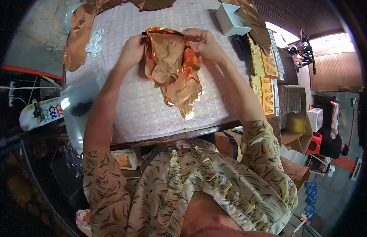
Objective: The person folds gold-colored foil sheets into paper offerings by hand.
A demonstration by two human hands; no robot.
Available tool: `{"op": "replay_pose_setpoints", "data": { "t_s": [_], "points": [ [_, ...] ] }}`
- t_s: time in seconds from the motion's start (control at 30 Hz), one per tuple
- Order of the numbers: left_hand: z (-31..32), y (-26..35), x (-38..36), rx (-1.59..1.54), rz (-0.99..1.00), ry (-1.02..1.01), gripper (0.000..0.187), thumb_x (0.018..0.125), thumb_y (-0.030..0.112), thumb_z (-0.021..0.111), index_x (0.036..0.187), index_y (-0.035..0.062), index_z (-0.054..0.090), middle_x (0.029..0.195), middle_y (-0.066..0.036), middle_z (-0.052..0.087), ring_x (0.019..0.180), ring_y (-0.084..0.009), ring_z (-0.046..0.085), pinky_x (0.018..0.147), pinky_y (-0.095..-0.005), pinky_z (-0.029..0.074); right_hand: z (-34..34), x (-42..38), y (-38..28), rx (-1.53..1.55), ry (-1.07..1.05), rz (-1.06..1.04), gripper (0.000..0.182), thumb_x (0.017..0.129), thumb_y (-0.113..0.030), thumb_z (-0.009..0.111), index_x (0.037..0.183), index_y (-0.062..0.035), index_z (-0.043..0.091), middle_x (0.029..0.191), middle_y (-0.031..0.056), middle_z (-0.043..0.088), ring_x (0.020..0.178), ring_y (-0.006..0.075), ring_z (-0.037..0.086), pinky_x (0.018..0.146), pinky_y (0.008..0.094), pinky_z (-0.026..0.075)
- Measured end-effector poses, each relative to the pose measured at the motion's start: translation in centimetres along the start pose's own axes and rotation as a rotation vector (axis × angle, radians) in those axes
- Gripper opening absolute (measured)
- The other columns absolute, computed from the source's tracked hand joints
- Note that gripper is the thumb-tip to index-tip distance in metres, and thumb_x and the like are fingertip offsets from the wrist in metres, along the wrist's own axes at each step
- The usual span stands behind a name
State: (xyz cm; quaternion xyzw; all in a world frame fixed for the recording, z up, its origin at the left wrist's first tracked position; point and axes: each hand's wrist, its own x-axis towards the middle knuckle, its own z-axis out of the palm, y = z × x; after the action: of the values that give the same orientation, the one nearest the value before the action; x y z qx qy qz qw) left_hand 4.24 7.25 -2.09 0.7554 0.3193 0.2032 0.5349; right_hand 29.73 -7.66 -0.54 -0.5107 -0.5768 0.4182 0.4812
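Observation:
A shiny copper-coloured foil piece (169, 59) hangs between my hands over the patterned white table cover (140, 108), its crinkled lower end reaching toward the table's near edge. My left hand (134, 49) grips its upper left corner, with the fingertips partly behind the foil. At the upper right edge, my right hand (203, 45) is closed on the foil, fingers bent around it. White cord (94, 42) lies in a loose bundle left of my left hand.
More copper foil (81, 33) lies along the table's left and far edges. A white open box (233, 19) and yellow boxes with lettering (267, 94) stand on the right. Clear plastic (79, 104) lies at the left edge. Cardboard boxes (298, 134) are beyond the table.

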Motion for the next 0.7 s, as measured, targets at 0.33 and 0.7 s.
{"op": "replay_pose_setpoints", "data": {
  "t_s": [0.33, 0.7],
  "points": [
    [0.6, 2.8, 0.2, -0.174, -0.005, 0.075, 0.026, 0.101, 0.011, 0.063, 0.119, -0.0065, 0.067, 0.112, -0.011, 0.075, 0.097, -0.0177, 0.070, 0.088, -0.0338, 0.056, 1.2, 1.2, 3.0, -0.006, 0.334, 0.129, 0.010, 0.097, -0.006, 0.069, 0.093, 0.0017, 0.073, 0.081, 0.0007, 0.072, 0.070, 0.0060, 0.062, 0.063, 0.0256, 0.051],
    [0.2, -1.6, 2.8, 0.372, -0.100, 0.138, 0.024, 0.104, 0.015, 0.059, 0.119, -0.0012, 0.069, 0.107, -0.008, 0.075, 0.090, -0.0162, 0.068, 0.086, -0.0324, 0.055, 3.4, -0.4, -1.6, -0.745, 0.351, -0.324, 0.047, 0.082, -0.012, 0.082, 0.128, -0.0095, 0.073, 0.150, 0.0205, 0.055, 0.142, 0.0340, 0.049, 0.116, 0.0473, 0.037]
  ]
}}
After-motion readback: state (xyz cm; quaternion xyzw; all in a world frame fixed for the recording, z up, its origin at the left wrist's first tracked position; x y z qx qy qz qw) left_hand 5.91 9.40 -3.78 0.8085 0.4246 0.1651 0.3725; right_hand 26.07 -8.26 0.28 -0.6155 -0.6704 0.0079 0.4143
